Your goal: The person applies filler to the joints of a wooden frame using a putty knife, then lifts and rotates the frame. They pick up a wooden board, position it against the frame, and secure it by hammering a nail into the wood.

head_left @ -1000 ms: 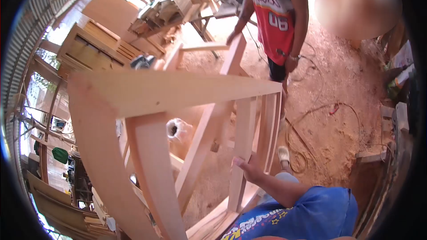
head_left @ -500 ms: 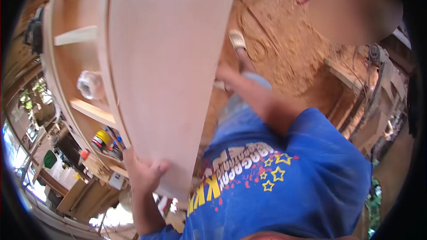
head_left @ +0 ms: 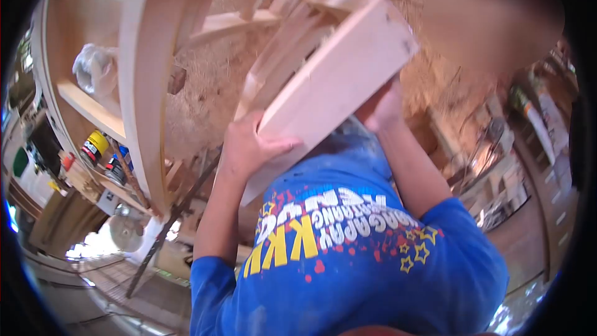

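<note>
A pale wooden box-like piece (head_left: pixel 339 78), perhaps a drawer, lies tilted across my front, its smooth long side facing me. My left hand (head_left: pixel 252 146) grips its near left edge, the thumb resting on the smooth face. On the right, my right hand (head_left: pixel 384 107) holds the lower edge, with its fingertips partly hidden by the wood. Left of the piece stands a wooden cabinet frame (head_left: pixel 142 74) with open compartments.
In the cabinet are a clear plastic roll (head_left: pixel 96 70) and a yellow can (head_left: pixel 94 145). Reddish ground (head_left: pixel 205 87) lies beyond. Another person, blurred, is at the upper right. Wood scraps (head_left: pixel 497 180) lie at the right, and a dark bar (head_left: pixel 177 214) slants at lower left.
The long pale face has turned and now slants up to the right, apart from the cabinet frame. My left hand has moved up and right; my right hand has moved right.
</note>
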Demonstrator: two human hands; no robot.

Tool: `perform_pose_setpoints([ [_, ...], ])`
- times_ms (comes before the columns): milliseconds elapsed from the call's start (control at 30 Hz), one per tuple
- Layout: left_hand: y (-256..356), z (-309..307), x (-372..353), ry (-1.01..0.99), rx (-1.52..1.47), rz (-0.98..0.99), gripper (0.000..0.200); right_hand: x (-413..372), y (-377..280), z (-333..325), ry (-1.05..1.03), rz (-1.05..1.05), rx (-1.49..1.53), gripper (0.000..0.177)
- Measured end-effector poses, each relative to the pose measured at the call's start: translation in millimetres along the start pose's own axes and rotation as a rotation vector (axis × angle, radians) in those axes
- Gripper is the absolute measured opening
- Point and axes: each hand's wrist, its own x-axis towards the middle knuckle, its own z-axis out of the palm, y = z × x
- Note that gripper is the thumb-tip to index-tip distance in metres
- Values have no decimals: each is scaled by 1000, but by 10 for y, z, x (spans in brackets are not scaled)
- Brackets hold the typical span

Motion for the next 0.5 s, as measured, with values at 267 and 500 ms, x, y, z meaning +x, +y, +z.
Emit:
perform_pose_setpoints([
  [267,-299,201,337,49,-101,196,77,-87,-178,417,-196,-143,-266,88],
  [500,-143,355,927,191,77,243,90,350,-707,665,93,-205,-789,73],
])
